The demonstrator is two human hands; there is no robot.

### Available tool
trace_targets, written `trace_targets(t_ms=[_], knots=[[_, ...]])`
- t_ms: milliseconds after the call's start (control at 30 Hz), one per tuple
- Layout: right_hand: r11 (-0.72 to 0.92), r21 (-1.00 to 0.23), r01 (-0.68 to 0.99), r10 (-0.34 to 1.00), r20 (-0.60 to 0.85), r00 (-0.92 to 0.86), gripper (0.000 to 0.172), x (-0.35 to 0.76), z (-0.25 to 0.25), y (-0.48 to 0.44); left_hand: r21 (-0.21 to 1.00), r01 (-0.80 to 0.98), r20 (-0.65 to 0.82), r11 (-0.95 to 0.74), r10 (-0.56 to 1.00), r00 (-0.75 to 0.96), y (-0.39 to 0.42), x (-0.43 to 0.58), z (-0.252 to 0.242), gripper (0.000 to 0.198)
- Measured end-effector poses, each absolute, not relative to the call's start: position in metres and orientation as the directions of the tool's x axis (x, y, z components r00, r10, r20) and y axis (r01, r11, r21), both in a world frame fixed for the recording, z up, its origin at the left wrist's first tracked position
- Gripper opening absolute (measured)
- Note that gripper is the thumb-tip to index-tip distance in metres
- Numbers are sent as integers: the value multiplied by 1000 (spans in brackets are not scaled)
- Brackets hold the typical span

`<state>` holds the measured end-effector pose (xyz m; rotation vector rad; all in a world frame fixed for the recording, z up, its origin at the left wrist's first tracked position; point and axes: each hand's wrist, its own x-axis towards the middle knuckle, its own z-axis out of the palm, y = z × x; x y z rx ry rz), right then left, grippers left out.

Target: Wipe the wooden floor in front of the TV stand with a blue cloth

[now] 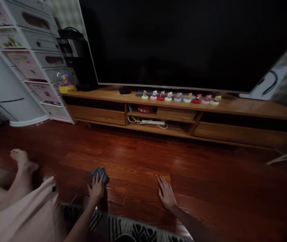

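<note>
The patterned rug lies under your forearms. Your left hand presses a blue cloth to the wood floor, fingers curled over it; your right hand lies flat, spread. A bare foot is at left, the TV stand ahead.

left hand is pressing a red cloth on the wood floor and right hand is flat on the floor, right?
Not quite: in the head view the cloth under the left hand is blue, not red. The right hand does lie flat on the wood floor.
</note>
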<state>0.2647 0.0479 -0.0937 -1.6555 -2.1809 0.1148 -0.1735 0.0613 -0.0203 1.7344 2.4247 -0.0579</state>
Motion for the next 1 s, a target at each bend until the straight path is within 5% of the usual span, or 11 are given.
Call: trace_targets(t_ms=[300, 533, 767, 900, 1000], knots=[[302, -301, 904, 938, 264, -225, 69, 265, -96, 44, 78, 834, -88, 546, 837, -540, 117, -127, -33, 55], [294, -291, 911, 946, 226, -233, 68, 265, -92, 43, 140, 989, -157, 37, 988, -15, 132, -11, -31, 61], [294, -304, 906, 943, 246, -224, 69, 260, -85, 42, 205, 869, -61, -450, 881, 470, 77, 33, -56, 77], [292, -298, 909, 939, 269, -213, 68, 260, -86, 43, 155, 828, -92, -539, 827, 555, 54, -8, -52, 81], [286, -295, 912, 940, 271, -208, 68, 260, -89, 44, 99, 895, -123, -434, 887, 444, 54, -61, -41, 76]])
